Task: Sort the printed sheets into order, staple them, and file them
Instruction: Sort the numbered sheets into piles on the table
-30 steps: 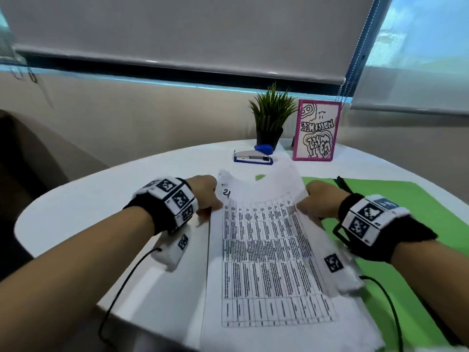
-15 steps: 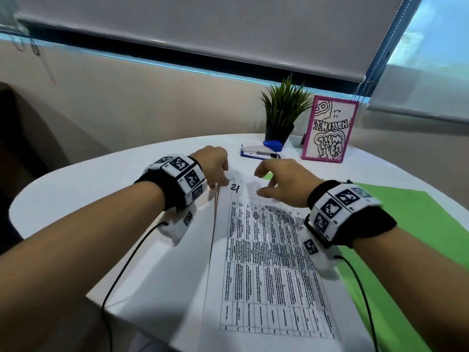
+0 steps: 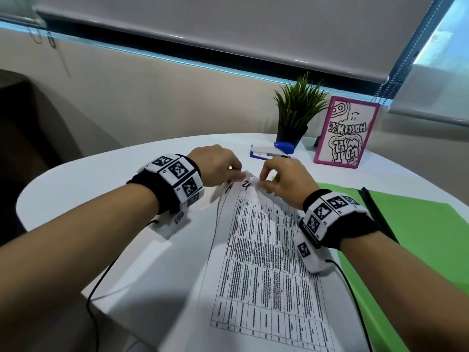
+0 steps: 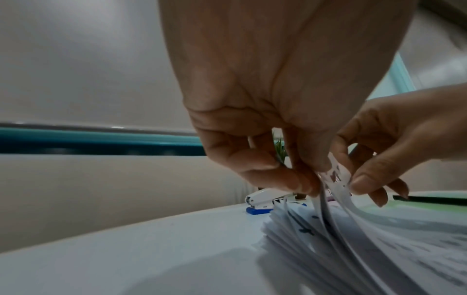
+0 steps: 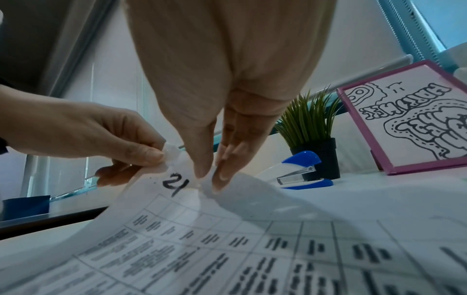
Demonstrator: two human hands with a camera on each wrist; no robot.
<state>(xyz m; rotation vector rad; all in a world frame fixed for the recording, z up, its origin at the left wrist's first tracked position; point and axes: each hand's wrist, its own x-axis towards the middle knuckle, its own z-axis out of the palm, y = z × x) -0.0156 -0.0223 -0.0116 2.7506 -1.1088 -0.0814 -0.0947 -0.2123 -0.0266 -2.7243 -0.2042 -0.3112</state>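
Fingers (image 5: pixel 202 169) of right hand (image 3: pixel 286 181) pinched narrow on the far edge of the top sheet (image 5: pixel 227 229), just right of the handwritten "21". Left hand (image 3: pixel 215 166) fingers pinch the far-left corner of the same sheet, lifted off the stack. Stack of printed sheets (image 3: pixel 266 262) lies on the white surface (image 3: pixel 101 186), near centre, corners fanned in the left wrist view. Paper: light, limp, creases easily, sheets cling; best taken at a corner, one sheet at a time. Stapler (image 3: pixel 271 151) far, beside plant pot (image 3: pixel 290 134). Green folder (image 3: pixel 418 237) to the right.
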